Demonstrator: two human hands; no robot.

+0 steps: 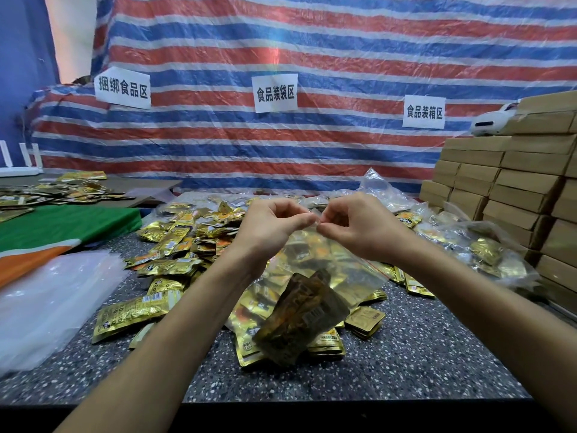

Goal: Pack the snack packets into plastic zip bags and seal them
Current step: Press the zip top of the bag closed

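Sealing step: both hands pinch the top edge of the zip bag (315, 276) at the frame centre.
Left hand (274, 226) and right hand (359, 226) grip it, fingertips nearly touching; a snack packet (303, 317) hangs inside. Next, I judge, press along the zip.

1. Striped tarpaulin (312, 57), red, blue and white, covers the rear wall behind the tabletop.
2. Three white paper signs (275, 93) with black characters hang on it.
3. Speckled dark tabletop (406, 354).
4. Stacked cardboard boxes (515, 182) along its right edge.
5. Green and orange cloth (62, 226) at its left edge.
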